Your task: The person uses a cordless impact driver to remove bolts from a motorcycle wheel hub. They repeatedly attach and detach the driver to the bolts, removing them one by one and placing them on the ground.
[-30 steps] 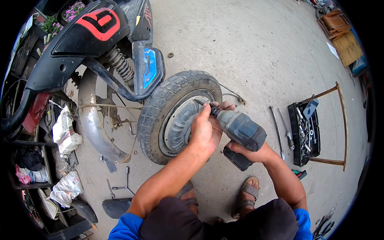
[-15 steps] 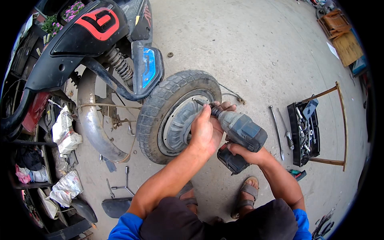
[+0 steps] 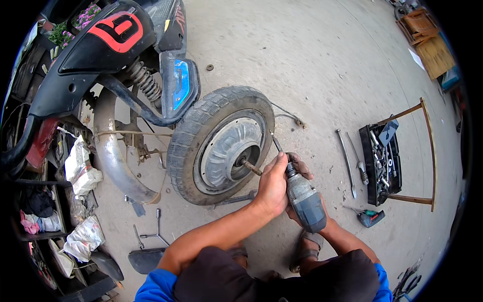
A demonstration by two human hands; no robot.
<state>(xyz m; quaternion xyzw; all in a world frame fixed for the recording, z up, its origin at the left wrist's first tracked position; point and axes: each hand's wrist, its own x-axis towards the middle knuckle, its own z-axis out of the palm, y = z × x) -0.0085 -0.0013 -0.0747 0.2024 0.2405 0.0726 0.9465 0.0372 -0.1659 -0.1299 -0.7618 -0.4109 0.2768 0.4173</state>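
Note:
A cordless impact driver (image 3: 308,205) with a grey and dark blue body points away from me. My right hand (image 3: 322,214) is closed around its grip, which is mostly hidden beneath the body. At the nose, my left hand (image 3: 275,189) closes on the long driver bit (image 3: 276,143), whose tip sticks out beyond the thumb. Some of the left fingers look dark with grime. Left of the bit and apart from it lies a wheel with a black tyre (image 3: 183,156) and a grey metal hub (image 3: 226,146). A rusty axle (image 3: 250,166) juts from the hub's middle.
A black scooter (image 3: 110,40) with a metal fender (image 3: 108,151) stands at the left. On the right lie a black toolbox (image 3: 371,176), a long metal bar (image 3: 346,161) and a screwdriver (image 3: 361,171). A three-armed wrench (image 3: 158,226) rests near the lower left.
Both hands and the driver have moved right and nearer to me, off the wheel's hub. The driver has turned, its bit now right of the tyre, and the axle has come into sight.

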